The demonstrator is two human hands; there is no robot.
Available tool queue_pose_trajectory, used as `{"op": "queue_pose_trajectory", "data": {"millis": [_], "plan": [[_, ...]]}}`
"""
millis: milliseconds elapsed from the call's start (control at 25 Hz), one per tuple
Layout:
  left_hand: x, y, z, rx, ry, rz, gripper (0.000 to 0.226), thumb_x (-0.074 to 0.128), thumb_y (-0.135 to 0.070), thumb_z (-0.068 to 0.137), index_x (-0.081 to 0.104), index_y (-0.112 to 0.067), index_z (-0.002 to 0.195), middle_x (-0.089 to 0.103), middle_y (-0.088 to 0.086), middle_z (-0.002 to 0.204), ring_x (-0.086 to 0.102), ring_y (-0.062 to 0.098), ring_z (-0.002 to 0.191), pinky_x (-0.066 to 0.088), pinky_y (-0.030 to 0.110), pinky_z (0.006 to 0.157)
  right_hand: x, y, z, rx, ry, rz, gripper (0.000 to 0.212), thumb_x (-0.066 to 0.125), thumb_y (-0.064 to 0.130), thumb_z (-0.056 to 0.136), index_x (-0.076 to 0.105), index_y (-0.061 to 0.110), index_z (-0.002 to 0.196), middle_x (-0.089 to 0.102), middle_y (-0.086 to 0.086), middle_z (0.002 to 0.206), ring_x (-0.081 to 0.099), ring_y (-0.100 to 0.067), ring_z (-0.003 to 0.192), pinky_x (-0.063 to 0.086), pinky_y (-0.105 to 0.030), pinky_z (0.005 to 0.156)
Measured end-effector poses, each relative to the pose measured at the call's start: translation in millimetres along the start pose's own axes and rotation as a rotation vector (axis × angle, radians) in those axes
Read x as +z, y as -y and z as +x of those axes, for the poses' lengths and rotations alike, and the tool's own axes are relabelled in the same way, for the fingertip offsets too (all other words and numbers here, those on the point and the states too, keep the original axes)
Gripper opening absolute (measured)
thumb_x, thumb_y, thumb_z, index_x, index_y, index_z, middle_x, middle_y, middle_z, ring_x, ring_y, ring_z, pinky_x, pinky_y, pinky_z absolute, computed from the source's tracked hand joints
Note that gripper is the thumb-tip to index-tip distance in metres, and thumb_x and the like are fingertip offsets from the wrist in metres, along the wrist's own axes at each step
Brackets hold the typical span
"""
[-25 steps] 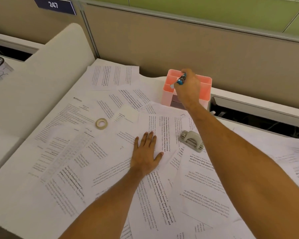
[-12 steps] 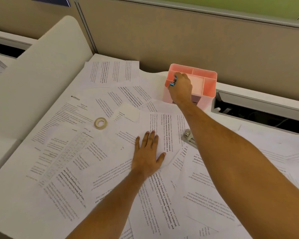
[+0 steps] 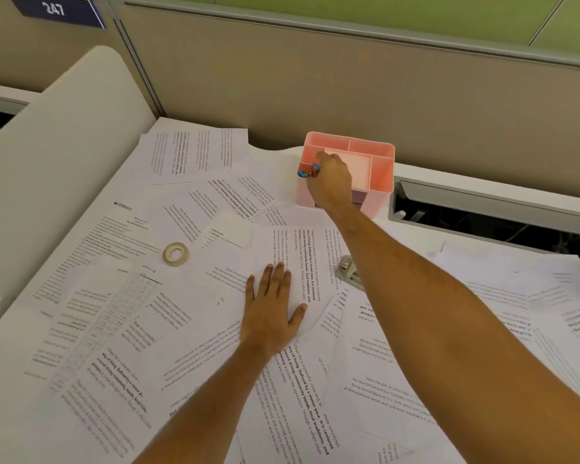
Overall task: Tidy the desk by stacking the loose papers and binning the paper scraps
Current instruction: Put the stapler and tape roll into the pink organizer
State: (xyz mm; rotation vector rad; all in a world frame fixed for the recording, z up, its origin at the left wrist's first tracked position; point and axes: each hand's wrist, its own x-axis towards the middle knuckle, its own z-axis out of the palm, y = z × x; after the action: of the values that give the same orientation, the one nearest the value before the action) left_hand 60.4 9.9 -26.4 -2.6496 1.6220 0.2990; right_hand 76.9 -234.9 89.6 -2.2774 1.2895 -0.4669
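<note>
Several loose printed papers (image 3: pixel 188 329) cover the white desk (image 3: pixel 429 239), overlapping at all angles. My left hand (image 3: pixel 272 306) lies flat on them near the middle, fingers straight and together. My right hand (image 3: pixel 330 177) reaches to the pink desk organiser (image 3: pixel 382 169) at the back and pinches a small blue object (image 3: pixel 308 172) over its front left compartment. What the blue object is I cannot tell.
A roll of clear tape (image 3: pixel 175 253) lies on the papers to the left. A grey metal stapler or punch (image 3: pixel 349 272) shows partly under my right forearm. A partition wall (image 3: pixel 315 78) backs the desk, with a cable slot (image 3: pixel 482 222) to the organiser's right.
My right hand has lowered the small blue object from above the organiser down to its front left compartment. My left hand has stayed flat on the papers.
</note>
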Motion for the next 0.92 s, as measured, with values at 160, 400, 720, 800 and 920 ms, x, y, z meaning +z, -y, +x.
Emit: {"op": "queue_pose_trajectory", "data": {"millis": [160, 400, 720, 800, 920], "plan": [[-3.0, -0.7, -1.2, 0.008, 0.01, 0.005, 0.078, 0.003, -0.066, 0.089, -0.014, -0.018, 0.149, -0.009, 0.004, 0.163, -0.012, 0.023, 0.149, 0.0, 0.052, 0.12, -17.9, -13.7, -20.0, 0.062, -0.093, 0.132, 0.04, 0.061, 0.01, 0.09, 0.056, 0.014, 0.13, 0.057, -0.006, 0.134, 0.055, -0.026, 0.116, 0.046, -0.042, 0.104], [-4.0, -2.2, -2.4, 0.009, -0.011, 0.0, 0.08, 0.001, -0.066, 0.088, -0.009, -0.017, 0.15, -0.005, 0.005, 0.163, -0.008, 0.023, 0.15, 0.001, 0.052, 0.12, -42.6, -63.3, -78.6, 0.051, -0.264, 0.177, 0.017, 0.056, 0.011, 0.091, 0.071, 0.008, 0.097, 0.073, -0.006, 0.098, 0.064, -0.018, 0.083, 0.055, -0.031, 0.078], [-3.6, -2.2, -3.7, 0.004, -0.012, 0.023, 0.085, -0.007, -0.066, 0.084, -0.004, -0.016, 0.153, -0.005, 0.005, 0.163, -0.007, 0.022, 0.15, 0.001, 0.051, 0.121, -37.1, -123.5, -139.6, 0.271, -0.05, -0.048, 0.038, 0.058, 0.037, 0.092, 0.065, 0.01, 0.119, 0.064, -0.009, 0.119, 0.06, -0.025, 0.106, 0.05, -0.037, 0.086], [-3.6, -2.3, -3.7, 0.001, -0.014, 0.026, 0.085, -0.009, -0.066, 0.083, -0.006, -0.017, 0.153, -0.006, 0.005, 0.163, -0.008, 0.022, 0.15, 0.0, 0.051, 0.121, -34.5, -130.3, -148.0, 0.288, -0.004, -0.084, 0.044, 0.055, 0.043, 0.093, 0.065, 0.011, 0.121, 0.059, -0.01, 0.123, 0.055, -0.026, 0.111, 0.05, -0.038, 0.085], [-3.0, -2.6, -2.5, -0.002, -0.024, 0.005, 0.086, -0.006, -0.067, 0.084, -0.001, -0.016, 0.154, -0.002, 0.004, 0.164, -0.005, 0.022, 0.15, 0.002, 0.051, 0.121, -30.7, -134.8, -158.8, 0.294, 0.036, -0.067, 0.042, 0.056, 0.042, 0.092, 0.067, 0.011, 0.118, 0.055, -0.011, 0.125, 0.052, -0.026, 0.113, 0.05, -0.038, 0.083]]}}
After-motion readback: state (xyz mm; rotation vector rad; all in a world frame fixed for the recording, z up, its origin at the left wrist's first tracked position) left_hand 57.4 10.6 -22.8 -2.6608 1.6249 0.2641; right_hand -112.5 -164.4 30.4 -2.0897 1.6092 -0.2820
